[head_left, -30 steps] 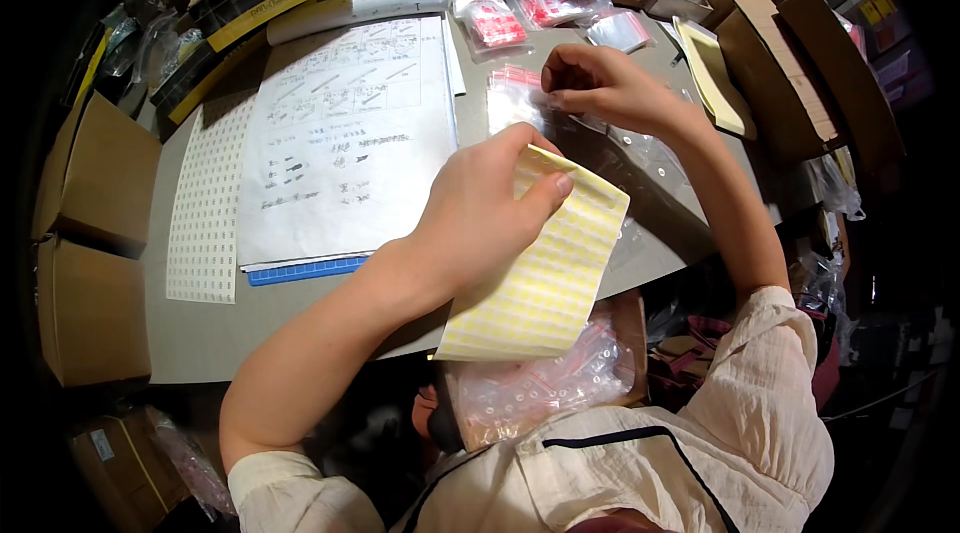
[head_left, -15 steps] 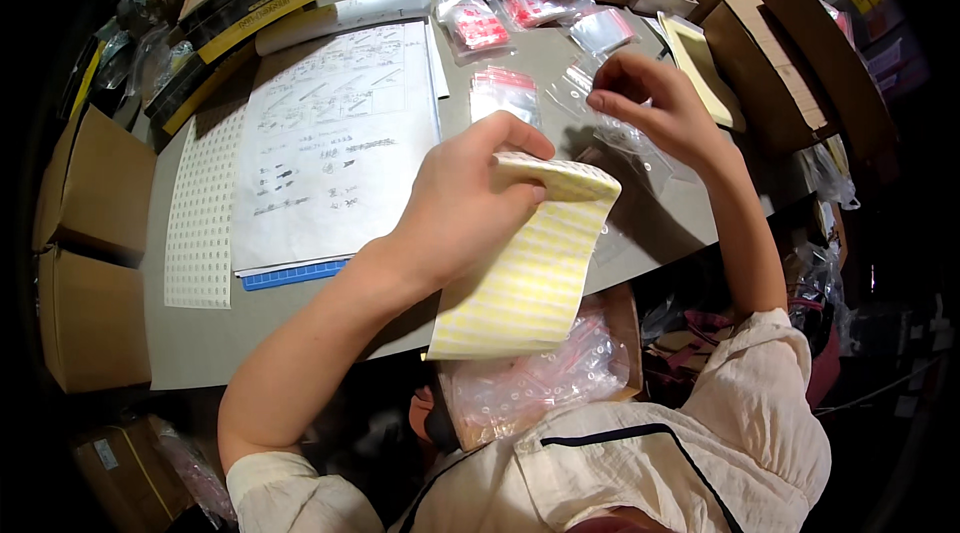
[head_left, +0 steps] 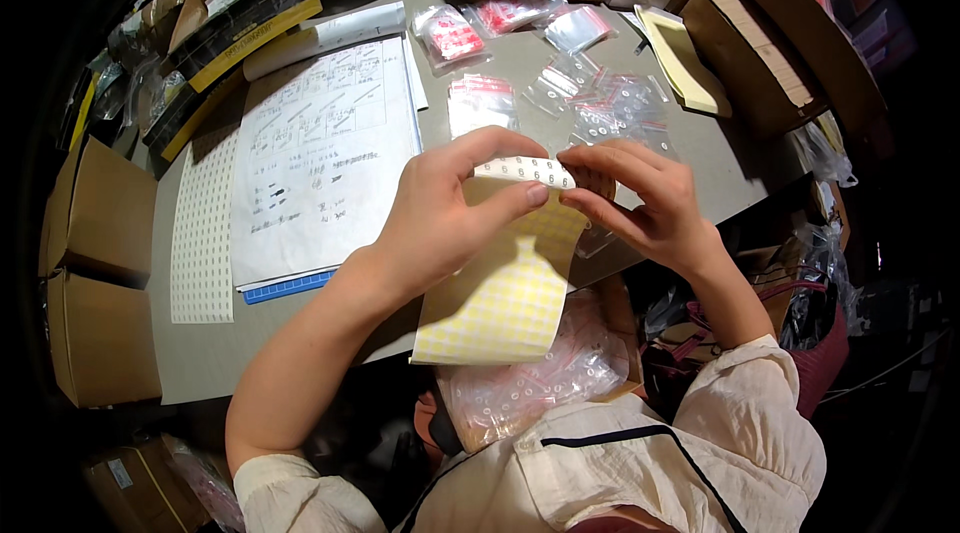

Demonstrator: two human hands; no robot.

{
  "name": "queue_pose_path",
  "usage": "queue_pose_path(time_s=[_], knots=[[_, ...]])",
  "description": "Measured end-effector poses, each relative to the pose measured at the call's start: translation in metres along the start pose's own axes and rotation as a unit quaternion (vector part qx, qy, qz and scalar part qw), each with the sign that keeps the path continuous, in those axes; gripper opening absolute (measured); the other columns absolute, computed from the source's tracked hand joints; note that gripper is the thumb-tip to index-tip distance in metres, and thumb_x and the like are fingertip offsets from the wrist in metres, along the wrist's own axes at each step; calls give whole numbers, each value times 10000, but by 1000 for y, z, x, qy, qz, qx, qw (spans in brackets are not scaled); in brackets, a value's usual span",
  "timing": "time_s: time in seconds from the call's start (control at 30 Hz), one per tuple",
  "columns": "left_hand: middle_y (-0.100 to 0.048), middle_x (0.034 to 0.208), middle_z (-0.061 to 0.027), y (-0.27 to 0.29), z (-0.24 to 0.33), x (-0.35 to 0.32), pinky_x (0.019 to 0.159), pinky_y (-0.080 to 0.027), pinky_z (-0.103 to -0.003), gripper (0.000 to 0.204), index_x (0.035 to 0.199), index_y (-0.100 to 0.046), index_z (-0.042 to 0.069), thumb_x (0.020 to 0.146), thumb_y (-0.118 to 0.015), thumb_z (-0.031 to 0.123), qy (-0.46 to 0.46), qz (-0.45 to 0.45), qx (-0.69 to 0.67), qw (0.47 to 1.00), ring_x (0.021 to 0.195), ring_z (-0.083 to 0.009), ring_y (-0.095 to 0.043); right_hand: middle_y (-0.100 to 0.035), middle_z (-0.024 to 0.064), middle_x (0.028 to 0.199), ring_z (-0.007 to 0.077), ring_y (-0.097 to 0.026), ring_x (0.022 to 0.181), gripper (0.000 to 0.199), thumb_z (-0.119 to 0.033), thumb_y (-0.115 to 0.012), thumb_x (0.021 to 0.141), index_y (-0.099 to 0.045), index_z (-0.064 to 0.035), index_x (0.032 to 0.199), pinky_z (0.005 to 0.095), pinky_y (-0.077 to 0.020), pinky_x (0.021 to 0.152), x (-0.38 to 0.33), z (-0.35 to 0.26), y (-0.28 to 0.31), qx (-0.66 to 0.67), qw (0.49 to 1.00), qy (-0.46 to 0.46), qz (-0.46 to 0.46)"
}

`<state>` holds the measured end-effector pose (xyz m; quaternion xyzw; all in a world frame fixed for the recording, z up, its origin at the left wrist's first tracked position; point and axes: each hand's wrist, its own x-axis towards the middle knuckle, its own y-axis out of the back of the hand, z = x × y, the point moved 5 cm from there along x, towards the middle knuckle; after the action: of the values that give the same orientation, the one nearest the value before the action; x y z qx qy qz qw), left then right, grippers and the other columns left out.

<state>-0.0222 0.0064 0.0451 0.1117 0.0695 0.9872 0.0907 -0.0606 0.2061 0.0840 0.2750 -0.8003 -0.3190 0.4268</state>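
A sheet of small round stickers (head_left: 495,308), its back patterned yellow and white, hangs from my left hand (head_left: 435,208). That hand pinches it between thumb and fingers, and its top edge is folded over so a printed row shows. My right hand (head_left: 650,193) closes thumb and fingers on the right end of this fold; whether a loose sticker is between them I cannot make out. Just beyond lie clear zip bags with round labels (head_left: 620,108). A stack of red-topped zip bags (head_left: 482,105) sits behind my left hand.
A written paper pad (head_left: 320,173) and another sticker sheet (head_left: 203,233) cover the table's left side. Packed red bags (head_left: 450,36) lie at the back. Cardboard boxes (head_left: 105,333) stand on both sides. Below the table edge, a box holds labelled bags (head_left: 540,373).
My right hand has come from above the labelled bags to the sheet's folded edge and closed there. The sheet has shifted slightly left, its printed row now facing up.
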Motion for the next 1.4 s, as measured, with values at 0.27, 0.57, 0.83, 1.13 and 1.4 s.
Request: queue_pose_path(time_s=[0.27,0.57,0.83,1.13,1.4], knots=[[-750,1027,-26,-2,-5,-4,791,-533,-220,213,1111,-745,-1,943,-797,119,35,-3,-105,994,913,-71,-675,-743,109,918,162,-703,767,168,-54,-760,942,-736,13,1095,297,-550,691,-18,14,-15,159,982,-103,-5],[-739,761,-33,4,4,-7,631,-486,-224,134,937,-772,2,913,-821,124,-7,52,134,990,719,-32,-618,-680,137,1024,333,-686,949,209,-21,-751,893,-653,-14,1078,391,-547,831,8,-6,-17,61,997,-17,-36],[-726,782,-31,2,-10,-3,607,-472,-232,171,944,-758,-25,940,-791,143,86,53,100,990,719,-44,-603,-657,116,989,329,-639,873,296,6,-776,782,-669,-50,1052,411,-518,768,3,-13,-29,-91,994,46,42],[-676,894,-57,8,-34,4,745,-491,-271,333,1083,-694,-40,1023,-672,287,158,32,-73,984,826,-100,-602,-632,85,964,269,-632,833,352,-72,-756,723,-709,-46,1070,380,-528,739,15,-12,-34,-201,955,217,12],[-693,967,-33,9,-44,5,784,-515,-253,339,1138,-669,-13,1064,-624,315,203,37,-143,968,880,-78,-634,-689,62,879,147,-656,768,159,-13,-739,880,-688,24,1026,315,-550,721,60,26,-16,112,994,-12,-1]])
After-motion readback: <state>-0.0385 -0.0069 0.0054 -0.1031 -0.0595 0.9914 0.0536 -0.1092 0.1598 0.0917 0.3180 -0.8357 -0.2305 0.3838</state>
